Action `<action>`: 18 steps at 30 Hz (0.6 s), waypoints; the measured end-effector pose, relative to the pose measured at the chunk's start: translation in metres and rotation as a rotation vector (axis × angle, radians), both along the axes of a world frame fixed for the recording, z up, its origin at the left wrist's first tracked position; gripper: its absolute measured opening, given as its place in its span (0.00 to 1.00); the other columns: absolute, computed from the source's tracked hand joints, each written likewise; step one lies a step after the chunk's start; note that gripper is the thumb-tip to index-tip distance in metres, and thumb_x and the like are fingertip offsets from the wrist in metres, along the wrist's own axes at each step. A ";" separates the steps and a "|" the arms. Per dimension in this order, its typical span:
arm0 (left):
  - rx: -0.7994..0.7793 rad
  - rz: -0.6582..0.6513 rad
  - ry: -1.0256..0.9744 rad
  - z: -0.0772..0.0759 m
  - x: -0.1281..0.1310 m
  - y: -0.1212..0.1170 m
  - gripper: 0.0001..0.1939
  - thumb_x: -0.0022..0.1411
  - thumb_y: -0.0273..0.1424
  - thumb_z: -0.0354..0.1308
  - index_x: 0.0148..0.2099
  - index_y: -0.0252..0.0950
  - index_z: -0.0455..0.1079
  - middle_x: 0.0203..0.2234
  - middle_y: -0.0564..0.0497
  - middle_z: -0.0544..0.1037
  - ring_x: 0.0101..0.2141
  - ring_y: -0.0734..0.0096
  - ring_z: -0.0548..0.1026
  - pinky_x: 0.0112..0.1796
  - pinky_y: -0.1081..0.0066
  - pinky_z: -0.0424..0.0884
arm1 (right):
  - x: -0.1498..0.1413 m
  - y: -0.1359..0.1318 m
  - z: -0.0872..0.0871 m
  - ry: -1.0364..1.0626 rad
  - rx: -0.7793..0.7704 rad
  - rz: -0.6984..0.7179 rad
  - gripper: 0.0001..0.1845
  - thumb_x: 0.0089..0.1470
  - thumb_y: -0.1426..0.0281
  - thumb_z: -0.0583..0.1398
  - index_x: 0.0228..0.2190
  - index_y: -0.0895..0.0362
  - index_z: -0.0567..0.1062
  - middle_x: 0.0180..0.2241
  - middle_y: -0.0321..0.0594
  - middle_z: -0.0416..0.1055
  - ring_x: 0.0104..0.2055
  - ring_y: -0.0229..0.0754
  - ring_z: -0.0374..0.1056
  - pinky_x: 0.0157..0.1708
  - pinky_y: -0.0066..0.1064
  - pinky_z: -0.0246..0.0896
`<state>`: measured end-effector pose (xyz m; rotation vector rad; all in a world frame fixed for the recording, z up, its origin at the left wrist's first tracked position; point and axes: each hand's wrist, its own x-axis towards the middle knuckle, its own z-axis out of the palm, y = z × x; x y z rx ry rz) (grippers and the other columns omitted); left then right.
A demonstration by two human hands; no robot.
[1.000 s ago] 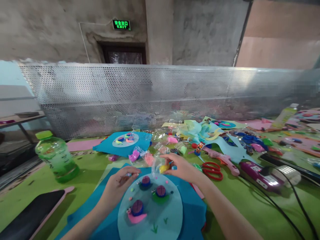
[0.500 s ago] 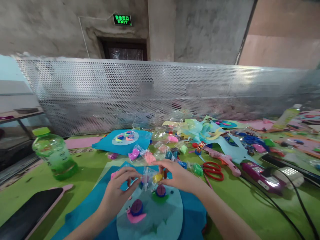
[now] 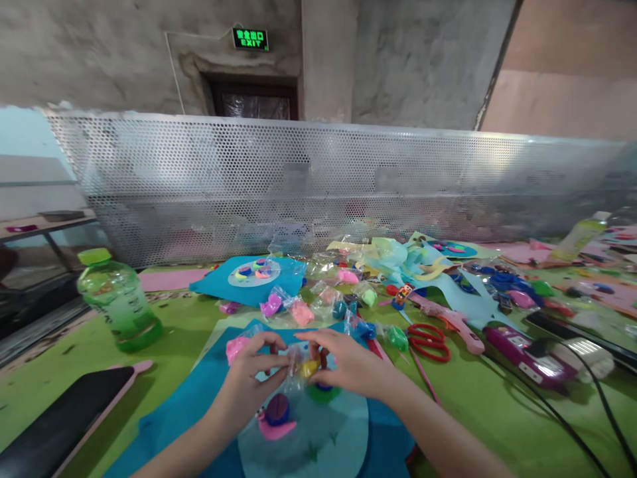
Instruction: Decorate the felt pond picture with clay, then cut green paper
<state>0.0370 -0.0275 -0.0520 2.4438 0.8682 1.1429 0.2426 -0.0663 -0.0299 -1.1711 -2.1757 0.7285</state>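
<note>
A lump of yellow clay (image 3: pixel 309 368) in a clear plastic bag (image 3: pixel 295 380) is between my two hands. My left hand (image 3: pixel 259 372) pinches the bag's left side. The fingers of my right hand (image 3: pixel 343 362) are closed on the yellow clay. Below them lies a pale blue paper disc (image 3: pixel 303 438) on blue sheets (image 3: pixel 174 425). On the disc is a pink clay snail (image 3: pixel 277 430) with a dark round cap-like shell (image 3: pixel 277 409). A green snail (image 3: pixel 323 394) is partly hidden under my right hand. Bagged pink clay (image 3: pixel 237 349) sits just beyond my left hand.
A green bottle (image 3: pixel 122 305) and a black phone (image 3: pixel 74 418) are at the left. Red-handled scissors (image 3: pixel 428 342), a pink glue gun (image 3: pixel 455 325) and a purple device with cables (image 3: pixel 522 355) lie right. Bagged clay and paper scraps (image 3: pixel 403 259) spread behind, before a perforated metal barrier (image 3: pixel 323 179).
Both hands and the bagged yellow clay have come slightly lower and nearer the disc, now covering more of the green snail. The whole view has shifted a little.
</note>
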 end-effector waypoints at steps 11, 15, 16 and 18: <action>0.146 -0.010 0.133 0.003 -0.003 -0.008 0.11 0.58 0.25 0.50 0.31 0.41 0.73 0.41 0.47 0.64 0.36 0.68 0.66 0.34 0.69 0.68 | -0.003 -0.001 -0.003 0.128 0.031 0.003 0.32 0.46 0.70 0.63 0.53 0.48 0.61 0.41 0.38 0.67 0.41 0.41 0.63 0.42 0.33 0.60; 0.223 0.040 0.170 0.003 -0.006 -0.008 0.10 0.57 0.26 0.51 0.37 0.42 0.72 0.42 0.46 0.65 0.37 0.67 0.67 0.35 0.67 0.69 | -0.001 0.002 -0.007 0.143 0.035 -0.031 0.31 0.46 0.70 0.63 0.52 0.48 0.61 0.41 0.38 0.66 0.41 0.42 0.63 0.42 0.34 0.60; 0.250 0.048 0.153 0.003 -0.007 -0.007 0.10 0.57 0.27 0.52 0.38 0.42 0.72 0.41 0.46 0.66 0.36 0.66 0.67 0.35 0.67 0.69 | -0.001 0.002 -0.008 0.145 0.035 -0.032 0.31 0.46 0.70 0.62 0.53 0.48 0.61 0.40 0.38 0.66 0.41 0.41 0.63 0.41 0.33 0.60; 0.299 0.050 0.114 0.001 -0.008 -0.007 0.09 0.57 0.27 0.52 0.36 0.42 0.73 0.40 0.46 0.67 0.37 0.66 0.67 0.34 0.67 0.69 | -0.002 0.002 -0.007 0.145 0.033 -0.025 0.31 0.46 0.70 0.63 0.52 0.48 0.61 0.41 0.39 0.66 0.40 0.41 0.63 0.40 0.32 0.61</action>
